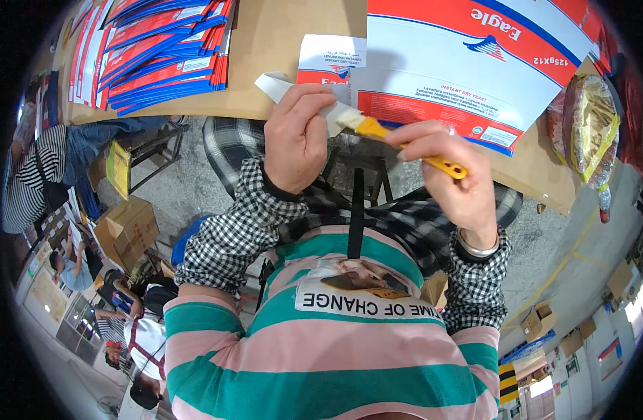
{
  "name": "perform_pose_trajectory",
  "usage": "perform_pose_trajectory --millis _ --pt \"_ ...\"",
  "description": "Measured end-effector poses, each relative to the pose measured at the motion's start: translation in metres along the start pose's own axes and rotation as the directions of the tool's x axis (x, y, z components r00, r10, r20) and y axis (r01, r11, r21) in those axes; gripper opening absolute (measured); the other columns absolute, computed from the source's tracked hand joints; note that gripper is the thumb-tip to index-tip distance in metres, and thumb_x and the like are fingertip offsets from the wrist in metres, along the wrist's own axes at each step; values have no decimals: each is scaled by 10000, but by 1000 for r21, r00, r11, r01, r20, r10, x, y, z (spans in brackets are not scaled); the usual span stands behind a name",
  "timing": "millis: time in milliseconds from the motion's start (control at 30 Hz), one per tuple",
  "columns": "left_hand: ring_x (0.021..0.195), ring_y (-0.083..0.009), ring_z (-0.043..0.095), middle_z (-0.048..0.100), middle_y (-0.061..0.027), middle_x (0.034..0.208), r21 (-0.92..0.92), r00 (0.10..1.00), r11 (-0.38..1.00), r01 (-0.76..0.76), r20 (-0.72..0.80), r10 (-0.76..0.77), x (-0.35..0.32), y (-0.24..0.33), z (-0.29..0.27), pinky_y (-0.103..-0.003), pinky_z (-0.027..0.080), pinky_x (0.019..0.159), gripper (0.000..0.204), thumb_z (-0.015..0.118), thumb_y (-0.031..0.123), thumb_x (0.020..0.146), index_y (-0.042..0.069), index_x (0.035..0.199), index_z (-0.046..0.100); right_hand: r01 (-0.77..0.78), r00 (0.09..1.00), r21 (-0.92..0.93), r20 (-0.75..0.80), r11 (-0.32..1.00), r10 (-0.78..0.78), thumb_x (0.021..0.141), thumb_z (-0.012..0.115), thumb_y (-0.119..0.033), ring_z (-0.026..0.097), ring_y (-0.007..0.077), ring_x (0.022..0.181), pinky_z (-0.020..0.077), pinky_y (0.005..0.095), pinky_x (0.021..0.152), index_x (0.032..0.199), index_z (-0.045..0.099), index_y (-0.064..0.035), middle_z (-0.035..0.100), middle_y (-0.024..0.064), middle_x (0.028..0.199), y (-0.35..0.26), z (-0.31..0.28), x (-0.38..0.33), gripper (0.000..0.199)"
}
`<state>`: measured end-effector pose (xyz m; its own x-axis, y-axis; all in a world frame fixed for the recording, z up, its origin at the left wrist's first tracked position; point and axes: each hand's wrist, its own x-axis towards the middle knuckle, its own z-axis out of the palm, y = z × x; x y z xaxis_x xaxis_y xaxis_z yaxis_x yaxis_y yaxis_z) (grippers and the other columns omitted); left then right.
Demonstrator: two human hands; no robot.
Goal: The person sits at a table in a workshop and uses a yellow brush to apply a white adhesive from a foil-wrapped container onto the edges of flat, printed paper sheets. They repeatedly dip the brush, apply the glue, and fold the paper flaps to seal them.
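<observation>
So the white cardboard flap (293, 94) is pinched in my left hand (297, 136), fingers curled right over it, held up in front of me just off the near edge of the bench (279, 42). The flap's long axis runs from upper left down to the right, and its lower end sits right where the brush tip meets it. My right hand (451, 175) is clenched around the yellow-handled brush (405, 143), which slants from lower right up to the left, bristles touching the flap's end. So the brush comes at the flap from the right, and both hands are close together, with the left one being the one actually on the card.

Just behind the flap there's a small folded red and white carton (328, 63) lying on the bench, and to the right of it a big flat carton blank (475, 56) in white, red and blue, which hangs a bit over the edge. Far left on the bench is a fanned stack of red and blue flat cartons (160, 52). Off to the right edge there's a clear plastic bag (588, 126) with something yellowish in it; can't tell what. Down on the floor to my left is an open brown cardboard box (129, 227), and I can't really see what's inside.
</observation>
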<state>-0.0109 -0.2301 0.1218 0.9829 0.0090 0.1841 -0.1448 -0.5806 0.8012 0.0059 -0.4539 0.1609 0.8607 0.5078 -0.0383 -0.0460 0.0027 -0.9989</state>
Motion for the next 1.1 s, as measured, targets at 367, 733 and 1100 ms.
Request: perform_pose_trajectory --millis 367,733,1100 --pt "866 -307 597 598 -171 931 1 1000 1000 -18 5 18 4 -2 0 -345 476 792 199 454 -59 743 -47 878 600 39 996 -104 88 994 -29 628 468 80 597 269 914 472 339 821 873 600 15 637 142 984 -2 0 0 285" --pt "875 -303 594 596 -165 943 -18 1000 1000 -23 19 23 3 -4 0 -348 473 796 204 450 -54 754 -37 891 601 105 989 -169 119 980 -86 626 497 86 599 278 904 481 339 795 876 599 6 630 133 991 -6 -1 4 281" --pt "879 -302 594 597 -163 942 -38 1000 999 -14 25 15 5 -7 0 -342 472 801 212 450 -55 753 -35 892 610 169 983 -267 116 949 -143 620 528 90 601 281 892 486 336 777 865 598 1 630 129 971 -15 2 12 270"
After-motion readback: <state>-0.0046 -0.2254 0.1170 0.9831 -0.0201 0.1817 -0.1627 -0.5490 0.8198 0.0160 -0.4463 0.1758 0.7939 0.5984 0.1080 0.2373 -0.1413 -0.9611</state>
